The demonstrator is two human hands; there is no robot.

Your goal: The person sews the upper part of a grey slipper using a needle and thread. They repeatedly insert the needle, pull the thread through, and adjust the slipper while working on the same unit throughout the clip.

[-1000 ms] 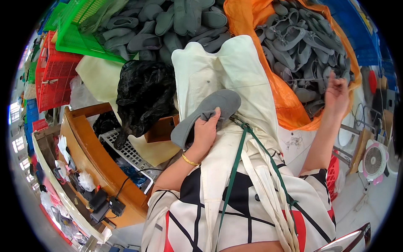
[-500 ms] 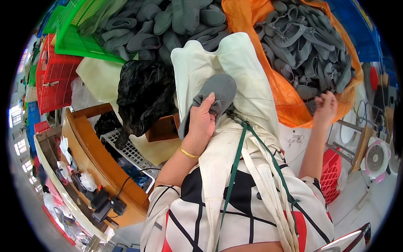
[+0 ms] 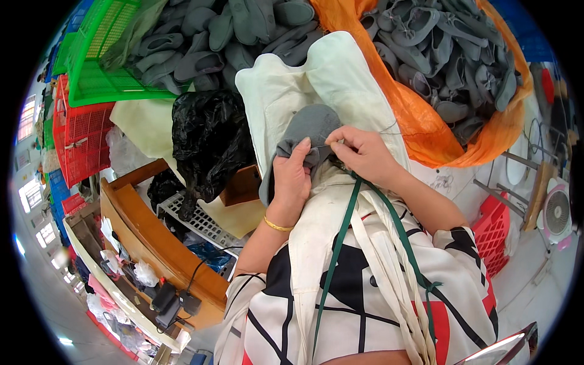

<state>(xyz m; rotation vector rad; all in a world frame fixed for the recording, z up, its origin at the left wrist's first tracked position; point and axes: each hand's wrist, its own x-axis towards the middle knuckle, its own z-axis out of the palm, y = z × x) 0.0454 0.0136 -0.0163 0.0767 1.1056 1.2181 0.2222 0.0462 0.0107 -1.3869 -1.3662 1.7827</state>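
My left hand [image 3: 292,179] is closed round a grey cloth shoe [image 3: 311,121] above my lap, its thumb pressing the gathered fabric near the opening. Right beside that thumb, my right hand [image 3: 364,152] pinches a thin needle [image 3: 320,146] between thumb and fingertips, its point close against the shoe. A fine dark thread [image 3: 390,129] loops out past the right hand over the pale apron [image 3: 347,79]. The fingers partly hide the needle, and the left hand covers part of the shoe.
Grey shoes [image 3: 240,24] fill a green crate [image 3: 115,85] ahead on the left. More lie in an orange sack [image 3: 420,143] on the right. A black plastic bag [image 3: 210,134], wooden drawer unit [image 3: 155,231] and red crate [image 3: 85,134] stand left; a fan [image 3: 556,210] stands right.
My right hand has come from beside the orange sack inward to the shoe, and the thread now hangs in a loop. My left hand keeps its hold on the shoe.
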